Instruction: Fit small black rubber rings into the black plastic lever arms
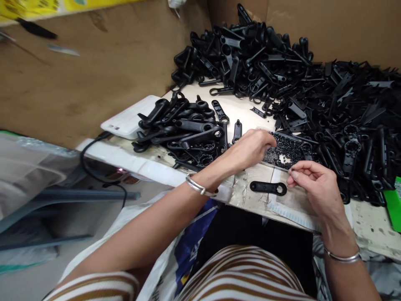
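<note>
My left hand reaches over a shallow clear tray filled with tiny black pieces. Its fingers are curled down at the tray's left side, and the fingertips are mostly hidden, so what they hold does not show. At the tray's front edge, my right hand pinches a tiny black piece between thumb and forefinger. Between the hands, on the table edge, lies a flat black plastic arm with a round opening at its right end.
Black plastic arms are heaped on the left beside a white box with a black cable. Larger piles of black parts spread across the back and right. Cardboard walls stand behind. Something green is at far right.
</note>
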Demonstrator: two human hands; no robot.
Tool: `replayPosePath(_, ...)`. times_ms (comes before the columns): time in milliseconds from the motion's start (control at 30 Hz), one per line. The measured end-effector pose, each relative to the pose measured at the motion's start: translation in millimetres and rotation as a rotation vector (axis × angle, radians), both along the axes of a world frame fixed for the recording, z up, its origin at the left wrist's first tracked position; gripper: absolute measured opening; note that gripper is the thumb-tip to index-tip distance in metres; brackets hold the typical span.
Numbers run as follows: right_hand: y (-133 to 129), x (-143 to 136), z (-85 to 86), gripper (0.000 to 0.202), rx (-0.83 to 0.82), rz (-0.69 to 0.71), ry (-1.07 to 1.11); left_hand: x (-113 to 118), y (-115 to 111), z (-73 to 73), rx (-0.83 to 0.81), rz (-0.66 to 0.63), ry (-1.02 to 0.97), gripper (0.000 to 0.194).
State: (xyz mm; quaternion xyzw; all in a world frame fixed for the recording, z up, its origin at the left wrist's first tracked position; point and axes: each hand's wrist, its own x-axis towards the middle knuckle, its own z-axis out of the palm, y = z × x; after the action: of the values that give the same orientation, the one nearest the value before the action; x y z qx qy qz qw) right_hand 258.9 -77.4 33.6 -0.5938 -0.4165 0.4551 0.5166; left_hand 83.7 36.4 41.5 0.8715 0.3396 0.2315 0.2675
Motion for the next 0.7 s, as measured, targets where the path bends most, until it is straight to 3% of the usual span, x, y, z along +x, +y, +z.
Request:
replayPosePath(133,-1,-4,-1.3,0.016,0.018,0.036,0.053,-4,-24,-0.7,-0.620,0.105,-0.484,0.017)
replayPosePath(233,-3,-9,-3.1,0.017,0.063,0.020,0.059,-1,-44,-3.8,-0.873,0.166,-0.829,0.009)
replayPosePath(433,-7,-22,-8.1,0.013,0.243,-0.052,-0.012,7,-68,-7.6,-1.098,0.237,-1.106,0.020)
replayPosePath(700,-9,-28,-10.5,0.011,0.365,-0.097,-0.194,10,-78,-9.3,-1.124,0.281,-1.181,0.020)
